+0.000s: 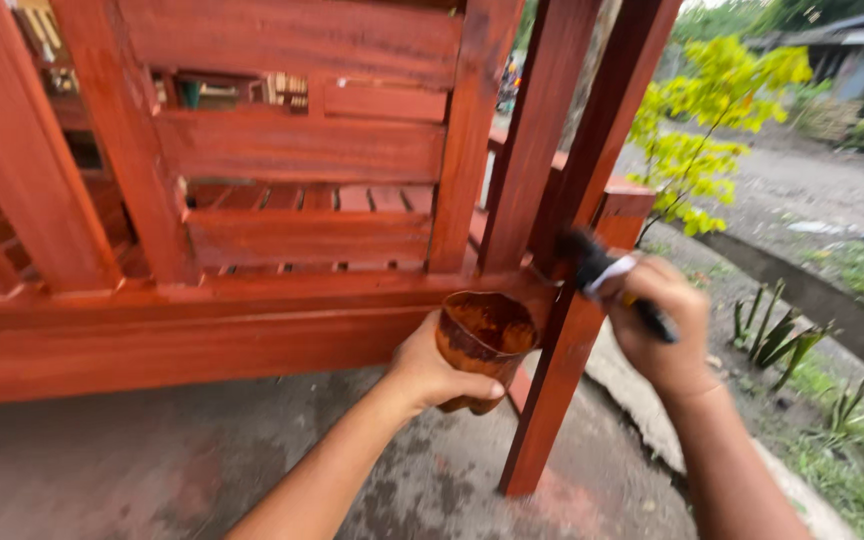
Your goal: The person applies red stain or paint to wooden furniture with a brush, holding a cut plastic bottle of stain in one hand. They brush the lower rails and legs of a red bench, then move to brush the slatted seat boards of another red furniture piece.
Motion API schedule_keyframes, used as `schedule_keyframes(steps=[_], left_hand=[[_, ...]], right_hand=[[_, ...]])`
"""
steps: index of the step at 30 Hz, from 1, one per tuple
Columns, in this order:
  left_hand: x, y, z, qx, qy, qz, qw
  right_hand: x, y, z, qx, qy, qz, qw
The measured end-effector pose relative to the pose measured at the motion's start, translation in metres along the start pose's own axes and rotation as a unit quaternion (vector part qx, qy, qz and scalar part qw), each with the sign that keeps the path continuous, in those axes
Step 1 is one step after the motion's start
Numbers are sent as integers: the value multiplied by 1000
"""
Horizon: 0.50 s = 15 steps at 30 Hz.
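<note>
Right at the corner of the red frame (pixel 252 330), approx where the low rail meets a leg (pixel 552 380), both hands are up close w/ the wood. Left hand (pixel 432 375) has its fingers curled shut round a cup (pixel 484 345), thumb lying across the front near the base, cup held upright just below the rail and touching or nearly touching the leg. Cup is stained brown-orange inside and out; can't tell how much is in it. Right hand (pixel 664 335) is fisted tight on a brush (pixel 607 280), dark handle poking out the lower right of the fist, dark bristles pointing up-left and sitting on the leg just above the cup. Something white is wrapped round the brush near the fingers, can't tell what it is tbh. Leg stands between the two hands, so the cup's right side is partly tucked behind it. Frame has flat slats (pixel 302 150) and angled posts (pixel 562 130), all same red-brown. Ground below is grey concrete (pixel 152 470) w/ some reddish stains. Off to the right: kerb edge, a ditch, grass, spiky plants (pixel 777 335), and a yellow-green bush (pixel 712 130) beyond the posts. Far back a dirt road and a roof.
</note>
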<state>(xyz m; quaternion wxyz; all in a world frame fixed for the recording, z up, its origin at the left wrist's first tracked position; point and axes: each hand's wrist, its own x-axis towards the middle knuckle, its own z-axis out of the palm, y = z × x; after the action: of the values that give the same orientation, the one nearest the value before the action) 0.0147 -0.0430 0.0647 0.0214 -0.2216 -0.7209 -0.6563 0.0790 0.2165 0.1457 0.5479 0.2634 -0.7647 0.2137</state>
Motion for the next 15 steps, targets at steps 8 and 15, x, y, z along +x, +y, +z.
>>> schedule_keyframes(steps=[8, 15], left_hand=[[-20, -57, 7, 69, 10, 135, 988], [-37, -59, 5, 147, -20, 207, 967]], right_hand=[[7, -36, -27, 164, -153, 142, 964], [8, -61, -23, 236, -376, 147, 884]])
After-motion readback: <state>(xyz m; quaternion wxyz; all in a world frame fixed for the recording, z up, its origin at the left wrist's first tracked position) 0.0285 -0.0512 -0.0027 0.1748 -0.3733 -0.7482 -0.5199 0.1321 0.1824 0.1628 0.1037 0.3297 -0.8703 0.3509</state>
